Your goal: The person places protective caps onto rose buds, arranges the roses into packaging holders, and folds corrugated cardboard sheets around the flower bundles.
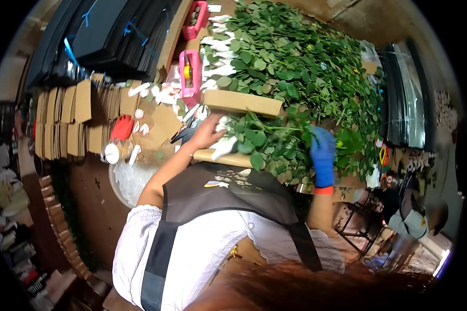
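My left hand (pixel 207 133) is bare and reaches in from the left, its fingers and thumb closed around a white-wrapped flower head (pixel 224 124). Just below it lies another white-wrapped flower head (pixel 224 149). Leafy rose stems (pixel 267 137) run from these heads to the right. My right hand (pixel 323 155), in a blue glove with a red cuff, is over the stem ends among the leaves; its fingers are blurred, and I cannot tell whether they grip a stem. A corrugated cardboard strip (pixel 244 102) lies behind the stems, and a second cardboard piece (pixel 223 157) lies in front, against my apron.
A large heap of leafy stems (pixel 296 62) covers the back of the table. Pink trays (pixel 190 78) stand to its left. Folded cardboard (pixel 62 122), a red object (pixel 122 127) and a round tub (pixel 127 181) are at the left. A person (pixel 412 220) is at the far right.
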Action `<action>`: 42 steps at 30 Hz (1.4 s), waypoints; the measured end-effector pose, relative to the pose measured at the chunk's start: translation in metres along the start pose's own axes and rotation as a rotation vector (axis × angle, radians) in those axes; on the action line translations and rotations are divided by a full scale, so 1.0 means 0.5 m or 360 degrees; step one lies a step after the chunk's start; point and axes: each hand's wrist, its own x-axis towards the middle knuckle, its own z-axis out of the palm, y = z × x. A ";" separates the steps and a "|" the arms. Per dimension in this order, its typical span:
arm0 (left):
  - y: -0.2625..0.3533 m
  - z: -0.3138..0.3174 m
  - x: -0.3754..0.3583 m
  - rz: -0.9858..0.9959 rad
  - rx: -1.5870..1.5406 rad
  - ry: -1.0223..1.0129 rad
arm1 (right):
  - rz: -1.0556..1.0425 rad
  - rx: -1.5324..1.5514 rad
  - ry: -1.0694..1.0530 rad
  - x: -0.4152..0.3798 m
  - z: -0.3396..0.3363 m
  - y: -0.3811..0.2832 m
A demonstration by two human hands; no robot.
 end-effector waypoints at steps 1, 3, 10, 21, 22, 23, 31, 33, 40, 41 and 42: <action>-0.020 0.008 0.006 0.0309 0.0016 0.0168 | 0.0001 -0.0024 -0.0035 -0.023 0.055 0.024; -0.016 0.006 0.000 0.0134 0.0018 0.0068 | 0.0148 -0.0450 -0.0613 -0.044 0.130 0.042; -0.014 0.011 -0.004 0.0169 -0.0001 0.0200 | -0.0226 0.0055 -0.0644 0.082 0.061 -0.163; -0.033 0.041 -0.010 -0.0021 0.0159 0.0368 | 0.0054 -0.0568 -0.1136 0.129 0.354 -0.225; -0.033 0.037 -0.008 0.0028 0.0162 0.0384 | 0.0071 -0.0601 -0.1157 0.133 0.357 -0.232; -0.034 0.031 -0.002 -0.0090 0.0033 0.0310 | 0.0086 -0.0612 -0.1203 0.138 0.361 -0.239; 0.039 -0.010 0.014 -0.0346 -0.0034 0.0661 | 0.0145 -0.0711 -0.1275 0.143 0.370 -0.262; 0.028 0.008 -0.002 -0.0499 -0.0395 0.0932 | 0.0116 -0.0736 -0.1226 0.137 0.379 -0.255; -0.054 -0.052 -0.024 -0.0668 -0.0385 0.0642 | 0.0056 -0.0667 -0.1178 0.132 0.378 -0.248; -0.028 -0.050 -0.016 -0.0763 -0.0285 0.0482 | 0.0141 -0.0694 -0.1287 0.141 0.378 -0.261; -0.008 -0.046 -0.008 -0.0779 -0.0196 0.0374 | 0.0232 -0.0723 -0.1395 0.151 0.377 -0.273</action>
